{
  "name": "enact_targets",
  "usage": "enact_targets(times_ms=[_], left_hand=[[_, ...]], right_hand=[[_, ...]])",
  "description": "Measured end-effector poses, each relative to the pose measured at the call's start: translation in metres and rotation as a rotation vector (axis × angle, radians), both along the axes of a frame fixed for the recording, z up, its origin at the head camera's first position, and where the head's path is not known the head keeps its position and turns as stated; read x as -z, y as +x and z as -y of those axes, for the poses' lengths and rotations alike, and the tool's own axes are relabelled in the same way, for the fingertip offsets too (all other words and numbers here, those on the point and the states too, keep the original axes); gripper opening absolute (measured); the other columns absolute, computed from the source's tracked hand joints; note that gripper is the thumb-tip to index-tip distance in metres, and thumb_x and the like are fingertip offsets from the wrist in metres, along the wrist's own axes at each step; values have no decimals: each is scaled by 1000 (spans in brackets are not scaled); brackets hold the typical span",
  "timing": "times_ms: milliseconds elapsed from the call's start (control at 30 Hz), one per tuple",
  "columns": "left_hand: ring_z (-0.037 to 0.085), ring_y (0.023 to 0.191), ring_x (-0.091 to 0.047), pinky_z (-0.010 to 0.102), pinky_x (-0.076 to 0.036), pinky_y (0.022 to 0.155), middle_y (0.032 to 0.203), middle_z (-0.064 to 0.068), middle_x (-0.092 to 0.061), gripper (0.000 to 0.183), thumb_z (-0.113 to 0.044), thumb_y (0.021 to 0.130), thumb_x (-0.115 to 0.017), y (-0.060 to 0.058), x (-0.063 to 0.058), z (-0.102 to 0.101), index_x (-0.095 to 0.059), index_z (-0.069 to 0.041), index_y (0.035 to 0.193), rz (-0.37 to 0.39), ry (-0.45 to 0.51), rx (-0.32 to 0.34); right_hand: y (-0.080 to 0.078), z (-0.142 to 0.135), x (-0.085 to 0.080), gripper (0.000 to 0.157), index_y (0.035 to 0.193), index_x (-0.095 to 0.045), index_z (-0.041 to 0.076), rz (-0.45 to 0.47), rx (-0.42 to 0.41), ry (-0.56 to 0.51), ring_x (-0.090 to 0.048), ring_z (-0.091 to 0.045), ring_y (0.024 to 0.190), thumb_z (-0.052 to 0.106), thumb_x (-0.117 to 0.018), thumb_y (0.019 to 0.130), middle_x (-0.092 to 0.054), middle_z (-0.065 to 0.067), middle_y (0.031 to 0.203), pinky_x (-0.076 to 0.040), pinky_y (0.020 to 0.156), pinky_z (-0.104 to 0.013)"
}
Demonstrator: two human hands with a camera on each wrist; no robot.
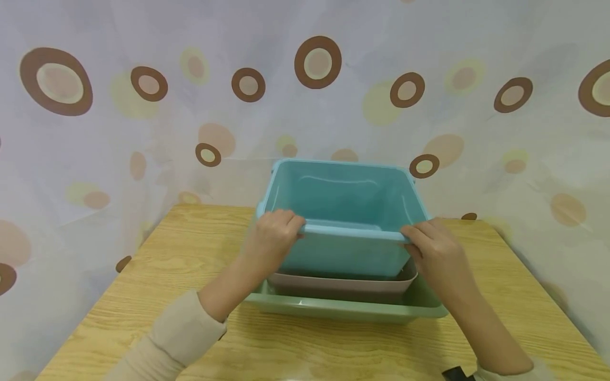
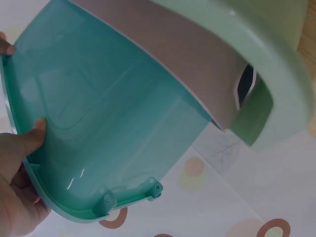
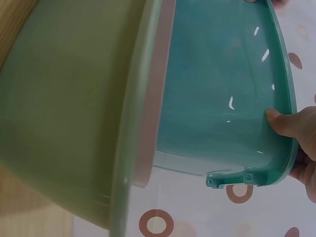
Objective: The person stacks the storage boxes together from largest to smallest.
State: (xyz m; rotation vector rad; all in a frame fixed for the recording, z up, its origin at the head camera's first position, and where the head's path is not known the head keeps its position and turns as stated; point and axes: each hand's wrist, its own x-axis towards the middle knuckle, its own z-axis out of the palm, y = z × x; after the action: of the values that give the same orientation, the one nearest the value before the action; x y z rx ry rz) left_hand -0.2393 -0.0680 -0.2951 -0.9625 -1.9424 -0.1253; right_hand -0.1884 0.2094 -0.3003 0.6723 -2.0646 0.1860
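Note:
A blue plastic storage bin (image 1: 352, 251) is tilted, its near side raised above a greyish-pink bin (image 1: 340, 286) that sits inside a larger green bin (image 1: 333, 308). My left hand (image 1: 276, 230) grips the blue bin's near rim toward its left corner. On the same rim, toward the right corner, my right hand (image 1: 436, 251) holds on. In the left wrist view the left thumb (image 2: 35, 136) presses the bin's outer wall while the fingers go over the rim. The right thumb (image 3: 281, 122) lies likewise on the outer wall in the right wrist view. The blue bin's lower part is hidden inside the pink one.
The bins stand on a wood-grain table (image 1: 181, 264). Behind and beside it hangs a pale cloth (image 1: 267, 121) printed with brown rings and dots. A small black object (image 1: 455, 373) shows by the right sleeve at the bottom edge.

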Motion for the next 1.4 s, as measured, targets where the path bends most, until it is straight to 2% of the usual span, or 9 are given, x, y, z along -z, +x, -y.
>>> enact_targets(times_ms=[367,667,1033,1400], left_hand=[[16,60,-57,23,-44,50,71,4,-63,23,-22,68,-75,-3,16,0,-63,-4,79,-10,-17,10],[14,57,-56,21,-42,47,68,3,-62,25,-22,65,-78,-5,27,-1,-62,-5,75,-21,-11,2],[13,57,-56,19,-41,47,68,3,-63,27,-21,60,-79,-4,41,0,-62,-6,75,10,-21,-3],[13,56,-55,19,-40,47,66,2,-61,30,-22,58,-81,-4,49,2,-61,-7,74,23,-27,-3]], right_hand=[[-4,0,16,34,81,-64,-3,8,0,-6,-54,-27,69,-12,-79,52,-62,-11,71,-52,61,-38],[-6,-1,28,35,81,-64,-3,3,-1,-3,-56,-27,70,-12,-80,51,-61,-11,72,-53,63,-39],[-6,-2,42,37,83,-65,-3,33,2,13,-55,-24,70,-12,-80,50,-63,-9,73,-53,61,-35],[-7,-2,52,38,83,-65,-2,24,-20,-2,-56,-23,71,-12,-80,50,-63,-9,75,-51,61,-32]])
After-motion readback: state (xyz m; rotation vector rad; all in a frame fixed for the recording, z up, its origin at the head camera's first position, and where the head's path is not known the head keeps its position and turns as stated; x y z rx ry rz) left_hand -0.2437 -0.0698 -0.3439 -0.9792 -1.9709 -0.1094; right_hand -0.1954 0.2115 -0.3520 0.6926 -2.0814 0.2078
